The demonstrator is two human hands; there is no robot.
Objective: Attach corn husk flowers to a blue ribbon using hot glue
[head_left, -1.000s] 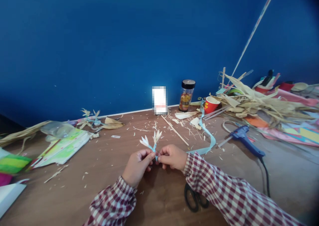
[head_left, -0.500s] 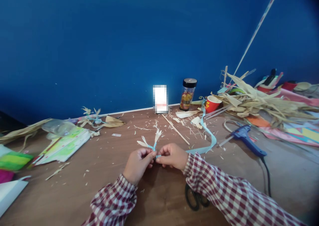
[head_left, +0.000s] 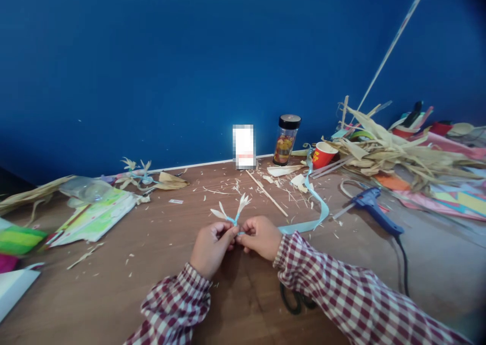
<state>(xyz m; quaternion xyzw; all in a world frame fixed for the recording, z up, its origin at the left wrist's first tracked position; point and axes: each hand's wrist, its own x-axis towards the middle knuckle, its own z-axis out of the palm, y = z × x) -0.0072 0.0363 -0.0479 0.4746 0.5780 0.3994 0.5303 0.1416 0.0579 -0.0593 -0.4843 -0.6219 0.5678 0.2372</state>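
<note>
Between the fingertips of my left hand is a small corn-husk flower, its pale petals pointing up and away on two stems wrapped in light blue ribbon. My right hand pinches the light blue ribbon close against the stems, with the fingertips of both hands almost touching. From behind the right hand the ribbon runs right across the table, then curves back towards a red paper cup. The lower ends of the stems are hidden by my fingers. Black-handled scissors lie partly under my right sleeve.
A blue glue gun with its cord lies at right, before a heap of dried corn husks. A lidded jar stands near the wall. Husk scraps litter the table. Another husk flower and a painted sheet are at left.
My right hand has shifted slightly left, closer to my left hand and the stems. The ribbon has moved slightly with it. The whole view has shifted a little.
</note>
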